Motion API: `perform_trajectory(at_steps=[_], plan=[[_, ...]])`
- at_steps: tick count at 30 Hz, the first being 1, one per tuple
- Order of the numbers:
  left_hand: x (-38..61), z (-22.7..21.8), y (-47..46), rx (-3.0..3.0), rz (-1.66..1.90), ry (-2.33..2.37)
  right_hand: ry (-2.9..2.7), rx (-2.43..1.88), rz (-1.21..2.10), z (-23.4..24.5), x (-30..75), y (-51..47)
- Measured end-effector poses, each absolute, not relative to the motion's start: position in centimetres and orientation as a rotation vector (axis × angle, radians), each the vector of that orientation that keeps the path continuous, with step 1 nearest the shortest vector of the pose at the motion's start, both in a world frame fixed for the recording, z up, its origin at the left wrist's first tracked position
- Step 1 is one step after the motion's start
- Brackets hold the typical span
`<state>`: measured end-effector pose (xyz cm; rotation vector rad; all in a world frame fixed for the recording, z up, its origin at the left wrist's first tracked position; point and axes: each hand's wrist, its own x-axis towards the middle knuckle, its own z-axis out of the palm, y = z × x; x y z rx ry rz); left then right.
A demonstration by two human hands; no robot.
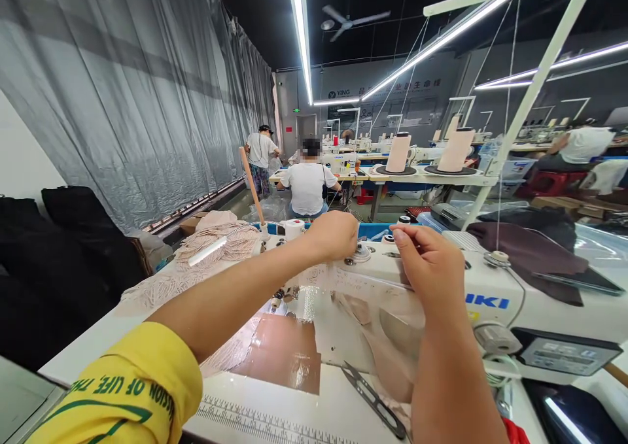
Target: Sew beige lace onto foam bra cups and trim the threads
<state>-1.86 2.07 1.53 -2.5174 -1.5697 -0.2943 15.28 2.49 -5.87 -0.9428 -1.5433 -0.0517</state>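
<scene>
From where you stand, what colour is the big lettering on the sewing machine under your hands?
Blue; the lettering shows best in the head view.

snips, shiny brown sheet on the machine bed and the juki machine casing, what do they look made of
Snips: probably steel, dark with a dull sheen, judging by slim pointed blades.
Shiny brown sheet: metal or glossy plastic; bright reflections show a smooth finish but leave the material open.
Juki machine casing: likely painted metal, pale and smooth, from its even coat; plastic is possible.

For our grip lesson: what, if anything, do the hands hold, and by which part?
Cannot tell: neither the left hand nor right hand clearly shows anything held.
</scene>
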Motion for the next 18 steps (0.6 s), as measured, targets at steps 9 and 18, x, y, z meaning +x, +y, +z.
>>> perform_trajectory(at_steps=[9, 18], plan=[[1.3, 1.5, 1.7, -2.613, -0.15, -1.434, -1.555, -0.957, -0.056, -5.7, 15.2, 2.3], [-2.5, 0.7, -0.7, -2.474, -0.18, -1.502, -1.556, -0.951, -0.086, -6.0, 15.3, 2.7]])
